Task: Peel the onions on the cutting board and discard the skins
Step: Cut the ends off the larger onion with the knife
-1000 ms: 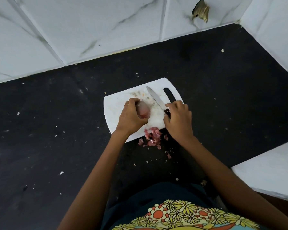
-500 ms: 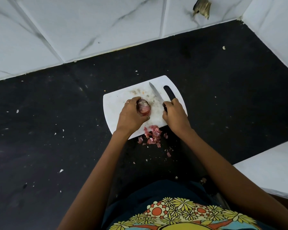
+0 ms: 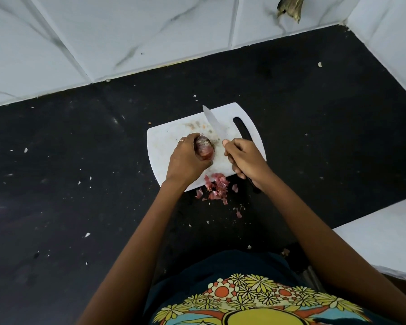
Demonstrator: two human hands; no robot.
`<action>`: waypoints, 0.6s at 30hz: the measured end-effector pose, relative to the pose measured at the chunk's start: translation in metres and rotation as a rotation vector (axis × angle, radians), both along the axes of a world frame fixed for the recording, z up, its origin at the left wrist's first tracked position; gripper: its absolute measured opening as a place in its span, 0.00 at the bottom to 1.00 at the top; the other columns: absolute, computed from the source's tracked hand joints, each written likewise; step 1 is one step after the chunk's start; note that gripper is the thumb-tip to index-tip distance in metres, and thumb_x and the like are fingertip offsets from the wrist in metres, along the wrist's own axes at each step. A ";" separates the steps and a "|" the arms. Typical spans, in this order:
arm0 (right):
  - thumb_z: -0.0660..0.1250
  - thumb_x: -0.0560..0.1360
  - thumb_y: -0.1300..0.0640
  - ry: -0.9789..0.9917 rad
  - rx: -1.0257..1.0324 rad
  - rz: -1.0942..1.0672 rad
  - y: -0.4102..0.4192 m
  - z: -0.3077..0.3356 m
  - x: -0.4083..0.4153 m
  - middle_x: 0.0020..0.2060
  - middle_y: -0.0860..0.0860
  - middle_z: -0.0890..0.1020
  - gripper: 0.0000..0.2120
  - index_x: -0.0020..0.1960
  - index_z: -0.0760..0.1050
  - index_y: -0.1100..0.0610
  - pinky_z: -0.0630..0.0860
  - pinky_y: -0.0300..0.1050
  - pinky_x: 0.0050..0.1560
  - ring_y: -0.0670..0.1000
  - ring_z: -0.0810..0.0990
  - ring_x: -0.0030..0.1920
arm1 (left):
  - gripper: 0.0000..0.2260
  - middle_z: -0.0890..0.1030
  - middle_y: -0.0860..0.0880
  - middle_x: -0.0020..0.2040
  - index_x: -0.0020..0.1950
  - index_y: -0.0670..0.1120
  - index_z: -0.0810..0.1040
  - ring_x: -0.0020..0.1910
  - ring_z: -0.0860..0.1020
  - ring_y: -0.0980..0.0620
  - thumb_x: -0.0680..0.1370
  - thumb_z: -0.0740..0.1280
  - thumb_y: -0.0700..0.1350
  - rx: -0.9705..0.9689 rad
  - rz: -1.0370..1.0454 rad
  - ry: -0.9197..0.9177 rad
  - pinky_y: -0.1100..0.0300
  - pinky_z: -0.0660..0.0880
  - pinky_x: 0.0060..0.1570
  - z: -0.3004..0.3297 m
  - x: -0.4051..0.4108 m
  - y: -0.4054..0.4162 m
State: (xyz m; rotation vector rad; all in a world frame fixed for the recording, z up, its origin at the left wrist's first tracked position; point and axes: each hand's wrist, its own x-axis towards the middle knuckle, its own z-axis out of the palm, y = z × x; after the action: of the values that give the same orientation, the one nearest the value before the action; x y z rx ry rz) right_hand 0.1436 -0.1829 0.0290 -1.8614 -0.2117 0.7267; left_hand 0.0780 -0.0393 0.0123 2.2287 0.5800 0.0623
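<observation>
One onion (image 3: pixel 204 149) is being held in the grip of the left hand (image 3: pixel 187 159), fingers curled round it, over the middle of the white cutting board (image 3: pixel 167 137); whether it is touching the board cannot be told. Its papery red skin is still on, with the dry end turned upward. A knife (image 3: pixel 213 124) is being gripped by the right hand (image 3: pixel 245 160), fingers wrapped round the dark handle and thumb laid forward toward the blade. The blade is being pointed away from the body, just beside the onion and apart from it.

Loose red skins (image 3: pixel 217 187) are being left in a small heap across the near edge of the board, some of them spilling onto the black worktop (image 3: pixel 80 172).

Step in hand, as judged: trimming or scoring before the skin is stripped. The next move is being judged to call for the edge to be brought to the onion's end, with the left fingertips kept back from the blade. Discarding is not yet done.

No brand, label or readable writing is being shown; only a flower print on the person's shirt (image 3: pixel 244 299) is visible.
</observation>
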 end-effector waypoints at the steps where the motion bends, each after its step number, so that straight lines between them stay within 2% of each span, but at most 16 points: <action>1: 0.59 0.81 0.52 -0.028 -0.021 0.005 0.001 -0.001 -0.001 0.28 0.53 0.67 0.16 0.39 0.69 0.62 0.59 0.37 0.19 0.47 0.63 0.22 | 0.31 0.75 0.45 0.62 0.68 0.45 0.70 0.58 0.75 0.47 0.67 0.78 0.43 -0.004 0.005 0.001 0.52 0.75 0.58 0.000 0.000 0.000; 5: 0.61 0.79 0.51 -0.218 -0.174 0.059 0.004 -0.007 -0.006 0.29 0.60 0.68 0.21 0.38 0.69 0.68 0.62 0.43 0.30 0.51 0.66 0.27 | 0.31 0.75 0.45 0.61 0.68 0.45 0.70 0.58 0.75 0.48 0.67 0.78 0.44 -0.006 0.023 -0.003 0.53 0.75 0.59 -0.001 -0.002 -0.001; 7: 0.61 0.79 0.50 -0.286 -0.237 0.074 0.005 -0.010 -0.006 0.30 0.63 0.69 0.21 0.35 0.66 0.65 0.62 0.46 0.33 0.53 0.66 0.30 | 0.31 0.76 0.45 0.61 0.68 0.44 0.70 0.58 0.75 0.48 0.68 0.77 0.45 -0.005 0.032 -0.008 0.56 0.74 0.58 -0.001 -0.003 -0.003; 10: 0.62 0.79 0.49 -0.324 -0.292 0.084 0.007 -0.010 -0.009 0.27 0.55 0.65 0.23 0.31 0.58 0.57 0.59 0.45 0.32 0.50 0.63 0.29 | 0.31 0.76 0.44 0.61 0.68 0.44 0.70 0.58 0.75 0.48 0.68 0.77 0.44 -0.010 0.037 -0.009 0.59 0.72 0.56 0.001 -0.004 -0.003; 12: 0.62 0.79 0.48 -0.333 -0.319 0.092 0.007 -0.007 -0.011 0.26 0.49 0.63 0.23 0.30 0.57 0.55 0.58 0.44 0.30 0.47 0.61 0.27 | 0.30 0.76 0.44 0.60 0.67 0.43 0.70 0.58 0.75 0.48 0.69 0.77 0.44 -0.015 0.039 -0.013 0.60 0.71 0.55 0.002 -0.005 -0.003; 14: 0.61 0.79 0.47 -0.333 -0.353 0.104 0.007 -0.005 -0.012 0.26 0.48 0.63 0.23 0.30 0.57 0.55 0.58 0.44 0.30 0.47 0.62 0.27 | 0.30 0.76 0.45 0.60 0.68 0.43 0.69 0.58 0.75 0.48 0.69 0.76 0.44 -0.012 0.042 -0.009 0.61 0.71 0.54 0.002 -0.006 -0.004; 16: 0.59 0.80 0.46 -0.325 -0.390 0.117 0.007 -0.004 -0.011 0.27 0.50 0.66 0.23 0.31 0.57 0.55 0.60 0.46 0.31 0.49 0.64 0.28 | 0.30 0.77 0.45 0.60 0.68 0.43 0.69 0.57 0.76 0.47 0.69 0.76 0.45 -0.019 0.044 -0.007 0.58 0.73 0.56 0.004 -0.006 -0.005; 18: 0.57 0.80 0.44 -0.314 -0.416 0.135 0.007 -0.006 -0.011 0.31 0.55 0.75 0.22 0.32 0.59 0.54 0.66 0.48 0.35 0.53 0.72 0.32 | 0.29 0.78 0.45 0.58 0.67 0.44 0.69 0.56 0.77 0.47 0.70 0.75 0.47 -0.041 0.045 -0.001 0.52 0.75 0.57 0.005 -0.006 -0.006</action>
State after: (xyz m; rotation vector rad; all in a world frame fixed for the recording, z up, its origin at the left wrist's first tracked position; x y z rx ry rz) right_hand 0.1323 -0.1759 0.0235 -2.3765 -0.4161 0.5958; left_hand 0.0721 -0.0449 0.0171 2.1761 0.6250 0.0743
